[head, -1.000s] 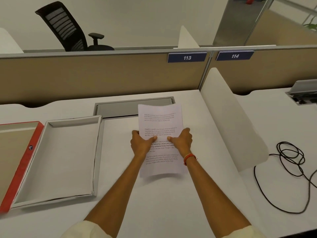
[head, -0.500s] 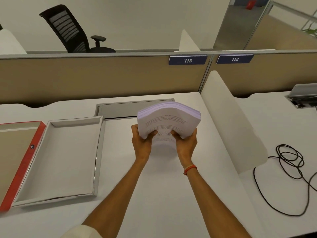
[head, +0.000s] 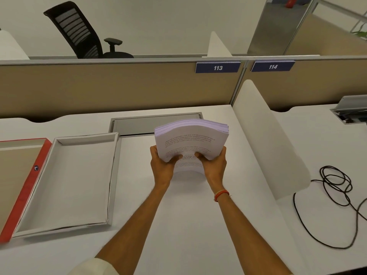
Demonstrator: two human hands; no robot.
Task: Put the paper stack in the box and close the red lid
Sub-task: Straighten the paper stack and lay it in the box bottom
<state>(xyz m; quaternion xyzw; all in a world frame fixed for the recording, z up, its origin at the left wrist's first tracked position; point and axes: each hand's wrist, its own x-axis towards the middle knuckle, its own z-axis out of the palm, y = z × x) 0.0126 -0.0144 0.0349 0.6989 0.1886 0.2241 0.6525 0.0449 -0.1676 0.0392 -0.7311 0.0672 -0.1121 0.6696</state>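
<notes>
Left grip: the left hand (head: 161, 165) pinches the near left corner of the paper stack (head: 191, 139), thumb on the printed top sheet, fingers hidden underneath.
Right grip: the right hand (head: 213, 165) pinches the near right corner the same way; an orange band sits at that wrist.
Paper stack: held in the air above the table (head: 178, 225), bowed upward across its middle, its far edge fanned so the sheet edges show in steps.
Box: the white box (head: 111, 175) lies open and empty to the left of the left grip, well apart from the stack.
Red lid: the red lid (head: 29, 187) lies inside-up just beyond the box, farther left of both grips, its red wall beside the box wall.
Risk, sheets sliding: both grips hold only the near edge, so the fanned far edge could spill sheets if the stack tips forward on the way left.
Risk, catching the wall: the right wall of the box looks thin and leans slightly; a bowed stack lowered at an angle could snag it, push the box sideways or crease the bottom sheets.
Risk, poor fit: uneven sheets may ride up a wall and keep the lid from seating.
Risk, lid: lifting one end only could drag the box.
</notes>
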